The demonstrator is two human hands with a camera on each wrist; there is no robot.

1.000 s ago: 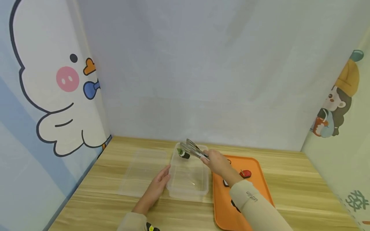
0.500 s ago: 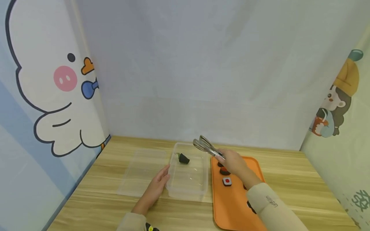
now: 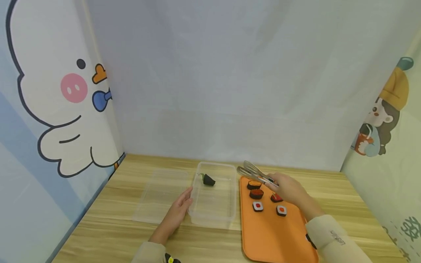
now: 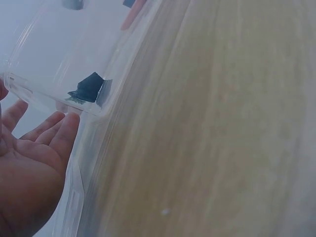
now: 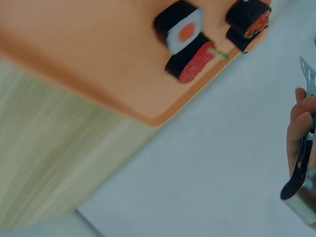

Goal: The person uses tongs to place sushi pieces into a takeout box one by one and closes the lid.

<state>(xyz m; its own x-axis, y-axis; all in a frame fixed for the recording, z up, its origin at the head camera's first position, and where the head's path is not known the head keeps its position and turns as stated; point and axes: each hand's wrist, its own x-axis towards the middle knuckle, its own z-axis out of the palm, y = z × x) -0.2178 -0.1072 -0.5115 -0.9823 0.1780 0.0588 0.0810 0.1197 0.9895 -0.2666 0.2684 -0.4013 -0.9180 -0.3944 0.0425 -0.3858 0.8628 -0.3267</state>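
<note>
My left hand (image 3: 177, 211) rests its extended fingers against the left side of a clear plastic container (image 3: 213, 206). Inside it lies a black cone-shaped sushi hand roll (image 3: 208, 180) with green at its end. My right hand (image 3: 287, 187) grips metal tongs (image 3: 260, 178) above the far part of an orange tray (image 3: 263, 241); their tips are apart with nothing between them. On the tray sit an orange-topped sushi piece (image 3: 254, 185), a red-topped one (image 3: 256, 194), another red piece (image 3: 276, 197) partly behind the hand, and two white-and-black rolls (image 3: 258, 206).
A clear flat plastic lid (image 3: 161, 195) lies on the wooden table (image 3: 108, 226) left of the container. A dark piece (image 3: 310, 241) shows at the tray's right edge, mostly hidden by the sleeve. A pale curtain (image 3: 230, 91) hangs behind the table.
The tongs let go of the hand roll, leaving it in the container. My right hand carried them rightward over the tray, uncovering the sushi pieces. The left hand stays put.
</note>
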